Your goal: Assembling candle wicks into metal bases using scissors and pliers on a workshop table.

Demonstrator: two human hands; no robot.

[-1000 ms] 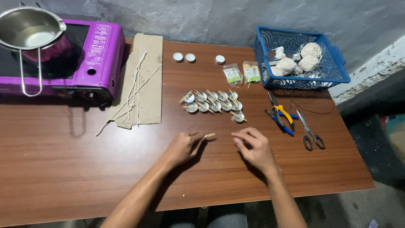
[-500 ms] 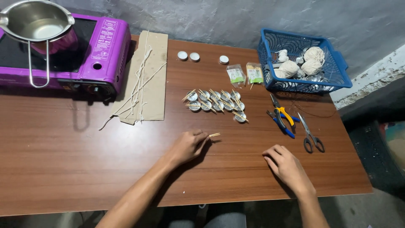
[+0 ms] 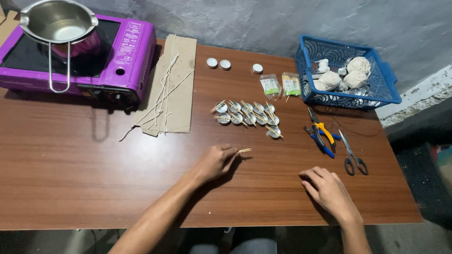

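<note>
At table centre, left hand [image 3: 214, 162] resting knuckles up on the brown wooden table [image 3: 70, 178], fingers curled together, tips pinching a short pale wooden stick [image 3: 245, 150] that pokes out to the right, just above the tabletop. Well apart to the right and nearer the table's front edge, right hand [image 3: 329, 190] lying palm down on the wood, fingers loosely pressed together and slightly bent, holding nothing. Just beyond the left hand's fingertips, farther up the table, a cluster of small round metal cups [image 3: 247, 115] with sticks laid across them. Beyond the right hand, blue-and-yellow pliers [image 3: 321, 134] and grey scissors [image 3: 351, 153] side by side, near each other but apart from the hand. Farther still past those tools, a blue plastic basket [image 3: 306, 75] holding balls of pale string [image 3: 359, 66], with two small clear packets [image 3: 281, 85] just beside its left wall. Up and left of the left hand, a flat piece of cardboard [image 3: 181, 70] with long thin wicks [image 3: 162, 96] lying on it. Far left of that, a purple portable stove [image 3: 127, 51] bearing a steel pot [image 3: 59, 23] with a long handle.
</note>
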